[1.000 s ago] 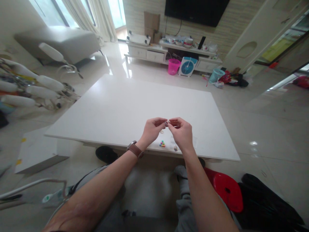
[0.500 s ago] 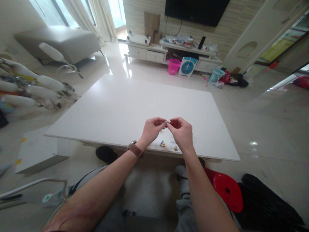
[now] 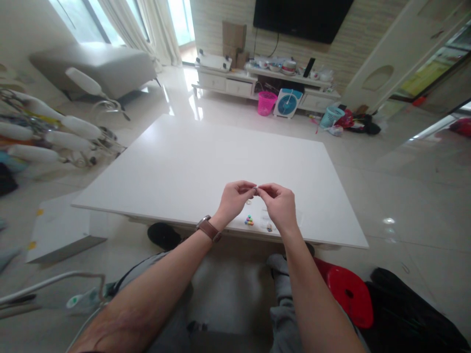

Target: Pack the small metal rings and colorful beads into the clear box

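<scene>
The object [image 3: 255, 190] between my fingertips [image 3: 250, 186] is too small to name, partly covered. My right hand [image 3: 281, 203] hides part of a clear container [image 3: 264, 214]. The top edge crops the television [image 3: 301, 20]; my right forearm [image 3: 312, 289] blocks some red stool [image 3: 351, 304].

A black television [image 3: 301, 19] hangs at the top of the frame, above a low white cabinet [image 3: 239, 88]. At upper centre, a pink basket [image 3: 267, 103] stands beside a blue-and-white fan [image 3: 288, 103]. A grey upholstered seat [image 3: 95, 68] sits at upper left; a red stool [image 3: 355, 309] stands at lower right.
</scene>
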`<state>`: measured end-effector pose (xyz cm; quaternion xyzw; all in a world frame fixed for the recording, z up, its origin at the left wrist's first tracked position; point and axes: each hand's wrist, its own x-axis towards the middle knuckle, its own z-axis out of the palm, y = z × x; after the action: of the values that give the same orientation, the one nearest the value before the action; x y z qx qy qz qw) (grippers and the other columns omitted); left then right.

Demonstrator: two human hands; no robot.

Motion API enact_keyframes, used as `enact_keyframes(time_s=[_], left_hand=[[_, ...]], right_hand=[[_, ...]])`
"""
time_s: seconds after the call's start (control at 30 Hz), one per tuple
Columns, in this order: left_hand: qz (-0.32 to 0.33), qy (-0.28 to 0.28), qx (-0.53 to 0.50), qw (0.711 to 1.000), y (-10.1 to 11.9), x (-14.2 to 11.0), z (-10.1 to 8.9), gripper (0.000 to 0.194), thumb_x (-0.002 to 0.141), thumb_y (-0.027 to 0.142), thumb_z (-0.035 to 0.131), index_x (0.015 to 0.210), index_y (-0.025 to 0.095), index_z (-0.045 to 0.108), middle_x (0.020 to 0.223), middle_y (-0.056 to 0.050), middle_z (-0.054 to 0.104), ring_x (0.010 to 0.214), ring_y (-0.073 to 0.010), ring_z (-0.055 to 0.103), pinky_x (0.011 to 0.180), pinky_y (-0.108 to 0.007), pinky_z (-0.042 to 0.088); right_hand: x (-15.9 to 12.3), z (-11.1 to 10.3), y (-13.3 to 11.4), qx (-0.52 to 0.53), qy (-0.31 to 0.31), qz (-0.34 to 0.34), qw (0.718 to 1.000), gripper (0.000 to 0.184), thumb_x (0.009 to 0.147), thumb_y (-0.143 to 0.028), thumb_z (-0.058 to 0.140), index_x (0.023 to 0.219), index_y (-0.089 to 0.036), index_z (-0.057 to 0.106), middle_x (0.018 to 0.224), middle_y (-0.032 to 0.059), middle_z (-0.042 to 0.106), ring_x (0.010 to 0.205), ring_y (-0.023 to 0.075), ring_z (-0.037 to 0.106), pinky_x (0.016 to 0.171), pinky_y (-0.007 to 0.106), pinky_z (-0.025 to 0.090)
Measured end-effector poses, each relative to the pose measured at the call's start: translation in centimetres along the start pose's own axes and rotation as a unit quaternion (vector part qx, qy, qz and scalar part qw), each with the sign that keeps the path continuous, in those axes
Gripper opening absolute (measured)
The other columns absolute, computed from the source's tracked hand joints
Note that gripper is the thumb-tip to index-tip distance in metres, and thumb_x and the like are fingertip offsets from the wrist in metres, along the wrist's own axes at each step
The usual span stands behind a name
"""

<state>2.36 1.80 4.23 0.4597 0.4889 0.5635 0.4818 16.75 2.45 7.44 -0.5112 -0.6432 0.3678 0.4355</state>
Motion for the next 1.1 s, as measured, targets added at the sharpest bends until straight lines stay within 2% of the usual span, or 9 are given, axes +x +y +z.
enact_keyframes(time_s=[0.17,0.4,0.5,0.6,0.67,0.77,0.83,0.97,1.1], left_hand=[[0.001,0.009,0.012,1.0,0.2,0.0,0.0,0.014,0.077,0.026,0.076,0.086,0.015,0.075,0.079,-0.007,0.077,0.073,-0.0189,0.072,0.062,-0.027,0.056],[-0.012,-0.024,-0.018,0.999,0.3,-0.3,-0.1,0.021,0.077,0.031,0.079,0.088,0.014,0.072,0.08,-0.009,0.078,0.078,-0.021,0.074,0.067,-0.029,0.057],[-0.041,-0.044,-0.017,0.998,0.4,-0.3,-0.1,0.026,0.078,0.032,0.079,0.095,0.015,0.07,0.08,-0.009,0.078,0.076,-0.0199,0.073,0.068,-0.03,0.057],[-0.059,-0.05,-0.002,0.997,0.3,-0.2,-0.2,0.026,0.078,0.028,0.078,0.1,0.016,0.069,0.088,-0.01,0.078,0.078,-0.0184,0.072,0.07,-0.03,0.056],[-0.061,-0.045,0.01,0.997,0.0,0.1,-0.3,0.024,0.077,0.022,0.076,0.099,0.016,0.068,0.095,-0.011,0.078,0.081,-0.0184,0.073,0.069,-0.028,0.056],[-0.062,-0.038,0.019,0.997,-0.5,0.6,-0.6,0.021,0.077,0.014,0.07,0.098,0.015,0.065,0.098,-0.012,0.077,0.083,-0.0187,0.073,0.067,-0.026,0.055],[-0.059,-0.036,0.023,0.997,-0.7,0.9,-0.7,0.02,0.079,0.012,0.066,0.098,0.015,0.064,0.096,-0.011,0.076,0.08,-0.0179,0.073,0.066,-0.026,0.055],[-0.046,-0.034,0.05,0.997,-0.6,1.2,-0.7,0.019,0.079,0.011,0.062,0.097,0.015,0.063,0.095,-0.01,0.075,0.078,-0.0167,0.072,0.061,-0.024,0.054],[-0.036,-0.037,0.086,0.995,-0.1,1.0,-0.6,0.02,0.079,0.01,0.059,0.098,0.016,0.063,0.096,-0.009,0.075,0.078,-0.0176,0.072,0.052,-0.021,0.048]], right_hand=[[-0.1,0.0,-0.3,-0.021,0.007,-0.013,1.0,0.015,0.08,-0.032,0.073,0.085,-0.018,0.077,0.082,0.005,0.077,0.075,0.0199,0.072,0.073,0.031,0.057],[0.3,0.0,0.5,-0.016,0.01,0.009,1.0,0.019,0.075,-0.031,0.074,0.088,-0.017,0.074,0.082,0.0057,0.076,0.074,0.0195,0.071,0.07,0.031,0.056],[0.9,-0.8,1.0,-0.025,0.005,0.013,1.0,0.019,0.074,-0.031,0.074,0.087,-0.017,0.073,0.079,0.005,0.074,0.072,0.0188,0.069,0.068,0.03,0.055],[2.0,-2.4,2.6,-0.087,0.007,0.016,0.996,0.018,0.073,-0.03,0.073,0.086,-0.017,0.072,0.076,0.0034,0.073,0.071,0.0178,0.068,0.068,0.029,0.053],[2.6,-3.6,4.3,-0.173,-0.022,0.031,0.984,0.015,0.072,-0.028,0.074,0.084,-0.018,0.071,0.074,0.002,0.071,0.07,0.0171,0.066,0.068,0.029,0.05],[2.9,-5.1,7.2,-0.3,-0.097,0.068,0.947,0.012,0.071,-0.023,0.073,0.082,-0.019,0.07,0.076,0.0016,0.072,0.073,0.0164,0.065,0.069,0.028,0.047],[2.9,-5.7,8.7,-0.357,-0.113,0.082,0.924,0.009,0.072,-0.02,0.072,0.081,-0.02,0.07,0.08,0.0024,0.073,0.077,0.0165,0.065,0.071,0.027,0.046],[2.4,-5.9,10.2,-0.422,-0.146,0.095,0.89,0.006,0.074,-0.019,0.069,0.08,-0.021,0.069,0.086,0.0036,0.074,0.081,0.0171,0.065,0.071,0.026,0.044],[2.0,-5.5,11.0,-0.437,-0.183,0.096,0.875,0.012,0.077,-0.019,0.067,0.088,-0.022,0.07,0.089,0.0036,0.075,0.083,0.017,0.066,0.072,0.026,0.043]])
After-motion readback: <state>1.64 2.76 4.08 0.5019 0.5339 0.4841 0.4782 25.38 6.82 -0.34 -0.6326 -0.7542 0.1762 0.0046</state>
